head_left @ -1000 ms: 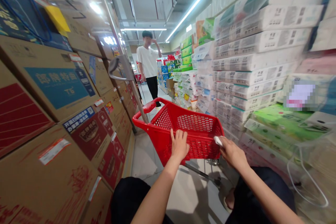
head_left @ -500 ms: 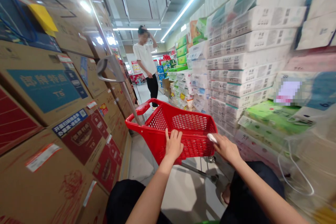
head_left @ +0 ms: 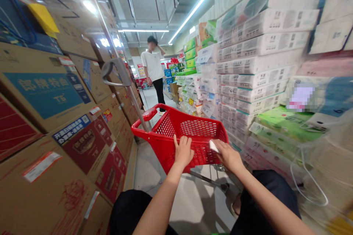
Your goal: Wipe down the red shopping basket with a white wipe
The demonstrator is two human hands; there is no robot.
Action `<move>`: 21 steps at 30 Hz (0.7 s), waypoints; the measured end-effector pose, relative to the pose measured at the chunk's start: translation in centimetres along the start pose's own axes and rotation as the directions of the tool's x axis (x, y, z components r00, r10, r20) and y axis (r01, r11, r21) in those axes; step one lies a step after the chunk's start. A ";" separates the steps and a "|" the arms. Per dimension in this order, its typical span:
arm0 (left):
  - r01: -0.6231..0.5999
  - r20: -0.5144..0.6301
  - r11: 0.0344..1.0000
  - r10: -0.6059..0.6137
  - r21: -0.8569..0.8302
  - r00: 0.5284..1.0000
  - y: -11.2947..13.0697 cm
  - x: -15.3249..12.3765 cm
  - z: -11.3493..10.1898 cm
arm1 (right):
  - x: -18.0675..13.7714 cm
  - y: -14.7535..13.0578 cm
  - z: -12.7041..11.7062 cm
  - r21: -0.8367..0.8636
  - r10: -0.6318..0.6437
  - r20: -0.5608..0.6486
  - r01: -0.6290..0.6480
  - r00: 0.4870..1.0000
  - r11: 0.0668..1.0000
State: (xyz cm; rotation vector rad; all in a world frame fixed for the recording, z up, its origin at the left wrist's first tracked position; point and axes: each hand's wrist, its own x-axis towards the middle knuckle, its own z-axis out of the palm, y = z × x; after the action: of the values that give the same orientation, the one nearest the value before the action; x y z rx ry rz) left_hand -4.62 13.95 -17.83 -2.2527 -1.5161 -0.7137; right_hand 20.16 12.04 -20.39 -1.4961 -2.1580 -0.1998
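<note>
A red plastic shopping cart (head_left: 165,137) with perforated sides stands in front of me, its handle end to the left. My left hand (head_left: 183,150) is hooked over the near rim, fingers bent inward and thumb apart. Pinched in my right hand (head_left: 228,156) is a small white wipe (head_left: 213,146), bunched up at the fingertips. The wipe lies against the near rim toward the cart's right end. Fingers of the right hand partly cover it, so its full shape is hidden. Inside the basket I see only red mesh.
Cardboard cartons (head_left: 41,95) are stacked high on the left. Packs of tissue paper (head_left: 264,58) tower on the right, with a blurred phone screen (head_left: 300,95) in front. A metal pole (head_left: 135,102) rises by the cart handle. Beyond, a person (head_left: 154,66) stands in the aisle.
My right hand has slid left along the near rim with the wipe. The left hand stays on the rim. The person in the aisle has turned slightly.
</note>
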 end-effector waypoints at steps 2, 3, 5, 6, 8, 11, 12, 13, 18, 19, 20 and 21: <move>-0.001 -0.002 1.000 0.001 -0.020 1.000 -0.3 0.0 -0.2 | -0.3 2.1 -0.4 -0.015 0.039 0.024 -0.039 0.999 0.999; -0.003 -0.002 1.000 0.003 -0.029 1.000 -0.4 0.0 -0.2 | -0.4 3.0 -0.5 -0.023 0.064 0.034 -0.063 0.997 0.998; -0.009 -0.005 0.999 0.009 -0.048 1.000 -0.6 0.1 -0.2 | -0.8 4.5 -0.7 -0.027 0.088 0.043 -0.087 0.995 0.996; -0.013 -0.007 0.998 0.013 -0.057 1.000 -0.6 0.2 -0.1 | -1.0 4.8 -0.8 -0.022 0.081 0.041 -0.081 0.996 0.997; -0.023 -0.015 0.997 0.022 -0.073 1.000 -0.8 0.3 -0.1 | -1.5 4.9 -0.7 0.000 0.056 0.025 -0.056 0.998 0.998; -0.039 -0.030 0.995 0.037 -0.093 0.999 -1.1 0.3 -0.3 | -2.3 4.1 -0.6 0.050 0.017 -0.011 -0.016 1.000 0.999; -0.041 -0.035 0.994 0.037 -0.099 0.999 -1.3 0.3 -0.4 | -2.6 3.9 -0.7 0.068 0.005 -0.016 -0.003 1.000 0.998; -0.040 -0.040 0.994 0.036 -0.106 0.999 -1.4 0.4 -0.5 | -2.9 3.7 -0.8 0.085 -0.010 -0.013 0.011 1.000 0.996; -0.036 -0.020 0.988 0.033 -0.149 0.999 -2.6 0.8 -1.1 | -2.9 4.7 -2.1 0.149 -0.123 0.075 0.111 0.990 0.983; -0.031 -0.010 0.987 0.030 -0.156 1.000 -2.8 1.0 -1.1 | -2.7 5.2 -2.4 0.155 -0.129 0.088 0.115 0.988 0.981; -0.025 -0.001 0.987 0.025 -0.160 1.000 -3.0 1.1 -1.2 | -2.4 5.7 -2.7 0.160 -0.124 0.093 0.108 0.988 0.981; -0.021 0.005 0.987 0.022 -0.161 1.000 -3.1 1.3 -1.2 | -2.2 6.1 -2.9 0.161 -0.109 0.092 0.093 0.990 0.983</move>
State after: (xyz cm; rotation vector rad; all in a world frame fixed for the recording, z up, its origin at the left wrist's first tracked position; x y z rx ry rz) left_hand -7.39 15.46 -16.12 -2.3858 -1.4831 -0.8513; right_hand 27.21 11.44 -19.93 -1.3365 -2.2743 0.0108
